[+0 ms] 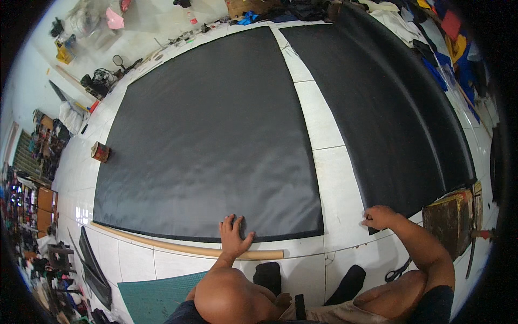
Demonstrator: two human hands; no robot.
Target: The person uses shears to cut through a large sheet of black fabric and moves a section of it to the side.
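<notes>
A large black sheet of smooth, leather-like material (210, 124) lies flat on the floor before me. My left hand (234, 236) rests with fingers spread on its near edge. To the right, across a strip of white tile, lies a second black sheet (372, 124), with a raised fold along its right side. My right hand (382, 217) is closed at the near left corner of this second sheet, its fingers curled on the edge. A long tan tube or rod (183, 247) runs along the first sheet's near edge, passing under my left forearm.
A rusty can (100, 152) stands on the first sheet's left edge. A worn block-like box (450, 221) sits at the second sheet's near right corner. Scissors (398, 271) lie by my right knee, a green mat (156, 294) at lower left. Clutter lines the walls.
</notes>
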